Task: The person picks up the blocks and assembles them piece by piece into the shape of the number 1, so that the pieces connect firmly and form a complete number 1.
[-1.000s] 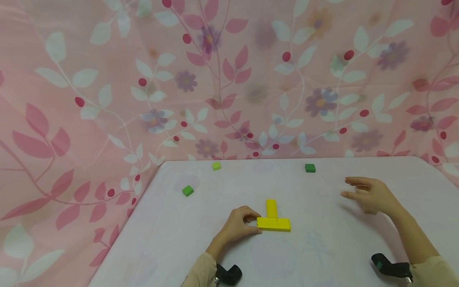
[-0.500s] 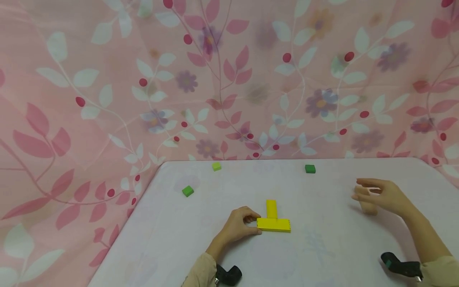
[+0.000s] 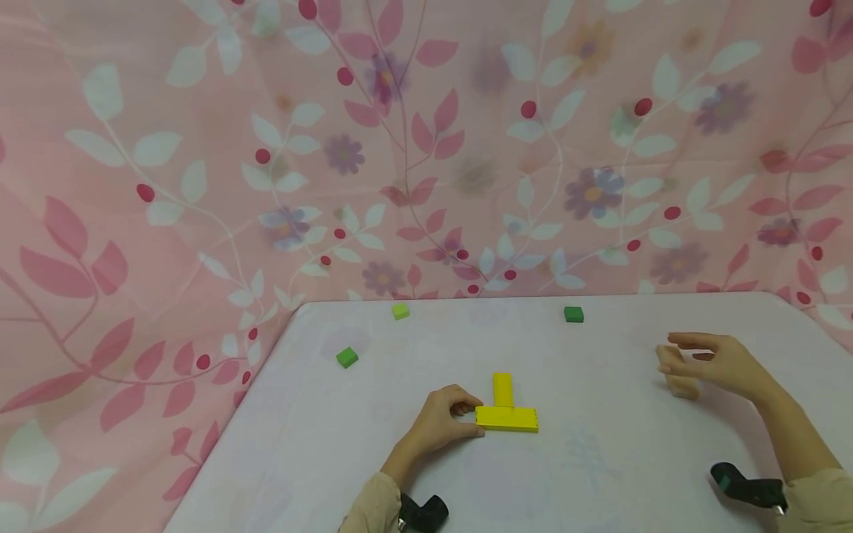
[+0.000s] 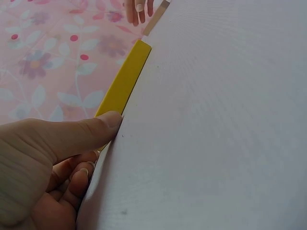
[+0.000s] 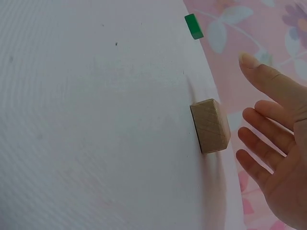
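Note:
Two yellow blocks form a T on the white table in the head view. My left hand (image 3: pixel 436 420) pinches the left end of the crosswise yellow block (image 3: pixel 509 419), thumb on its near side. The other yellow block (image 3: pixel 503 389) extends away from its middle. In the left wrist view, the thumb presses the edge of the yellow block (image 4: pixel 125 79). To the right, my right hand (image 3: pixel 726 364) hovers over a wooden block (image 3: pixel 683 387) with its fingers loosely extended. The right wrist view shows a gap between the wooden block (image 5: pixel 210 127) and those fingers.
A dark green block (image 3: pixel 574 314) lies near the table's back edge. A lime block (image 3: pixel 400 311) and a mid-green block (image 3: pixel 347 357) lie at the back left. Behind the white table (image 3: pixel 600 474) hangs a pink floral cloth (image 3: pixel 426 148).
My right hand has shifted to the right, and the wooden block beneath it has come into clearer sight. The left hand and the yellow blocks have stayed in place.

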The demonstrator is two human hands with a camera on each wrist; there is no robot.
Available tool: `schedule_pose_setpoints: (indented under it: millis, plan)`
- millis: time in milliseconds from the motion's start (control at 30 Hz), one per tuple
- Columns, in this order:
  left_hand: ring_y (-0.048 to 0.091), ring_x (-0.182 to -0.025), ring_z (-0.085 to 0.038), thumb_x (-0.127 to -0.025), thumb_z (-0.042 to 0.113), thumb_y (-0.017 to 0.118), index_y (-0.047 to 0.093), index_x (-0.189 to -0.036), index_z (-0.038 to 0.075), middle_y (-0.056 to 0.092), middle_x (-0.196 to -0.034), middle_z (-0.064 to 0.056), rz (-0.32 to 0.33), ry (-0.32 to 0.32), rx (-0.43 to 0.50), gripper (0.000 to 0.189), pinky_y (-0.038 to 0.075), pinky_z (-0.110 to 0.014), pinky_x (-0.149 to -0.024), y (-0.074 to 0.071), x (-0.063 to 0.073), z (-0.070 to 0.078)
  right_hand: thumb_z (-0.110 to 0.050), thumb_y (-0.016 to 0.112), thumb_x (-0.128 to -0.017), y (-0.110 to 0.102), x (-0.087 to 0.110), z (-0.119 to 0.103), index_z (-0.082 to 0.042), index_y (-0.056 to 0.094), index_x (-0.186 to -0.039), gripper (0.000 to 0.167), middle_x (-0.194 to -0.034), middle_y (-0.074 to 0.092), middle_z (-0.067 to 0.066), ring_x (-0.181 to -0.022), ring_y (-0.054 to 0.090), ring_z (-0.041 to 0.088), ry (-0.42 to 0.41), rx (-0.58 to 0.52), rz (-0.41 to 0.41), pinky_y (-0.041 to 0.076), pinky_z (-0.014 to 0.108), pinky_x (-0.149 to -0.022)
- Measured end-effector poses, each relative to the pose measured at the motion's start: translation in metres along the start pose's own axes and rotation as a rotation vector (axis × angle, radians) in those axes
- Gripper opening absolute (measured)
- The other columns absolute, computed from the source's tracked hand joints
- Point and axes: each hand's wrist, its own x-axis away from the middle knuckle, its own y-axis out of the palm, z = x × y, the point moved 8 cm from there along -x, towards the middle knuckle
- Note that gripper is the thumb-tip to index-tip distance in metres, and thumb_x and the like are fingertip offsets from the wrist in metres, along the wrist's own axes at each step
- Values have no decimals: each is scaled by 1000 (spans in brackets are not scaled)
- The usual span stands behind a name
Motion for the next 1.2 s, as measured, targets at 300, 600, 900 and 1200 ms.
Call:
schedule_pose_setpoints:
  millis: [300, 600, 900, 1200]
  plan:
    - [52, -77, -7, -70, 14, 83, 71, -100, 4, 62, -86, -1, -1, 5, -1, 33, 47, -20, -71, 0, 1, 0, -19, 76, -78, 5, -2, 9, 12, 49, -127, 64, -123, 59, 17, -101, 59, 11, 118, 82, -127, 53, 29, -76]
    - [52, -77, -7, -70, 13, 83, 71, -100, 4, 62, -86, -1, 1, 13, -9, 33, 47, -20, -71, 0, 0, 1, -20, 76, -75, 15, 1, 16, 13, 36, -135, 78, -132, 35, 42, -112, 39, 61, 131, 111, -260, 36, 69, -83]
    - [52, -77, -6, -70, 13, 83, 71, -100, 4, 62, -86, -2, -3, 14, -6, 33, 47, -20, -71, 1, 0, 0, -17, 78, -72, 19, 2, 15, 18, 34, -133, 83, -133, 34, 43, -112, 37, 61, 104, 99, -297, 34, 70, -84]
    - [52, -77, -7, -70, 13, 83, 71, -100, 3, 61, -86, -2, -5, 5, -3, 34, 46, -20, -71, 1, 0, 0, -19, 80, -71, 22, 5, 18, 16, 34, -134, 85, -134, 31, 43, -110, 35, 64, 113, 122, -324, 34, 71, -83]
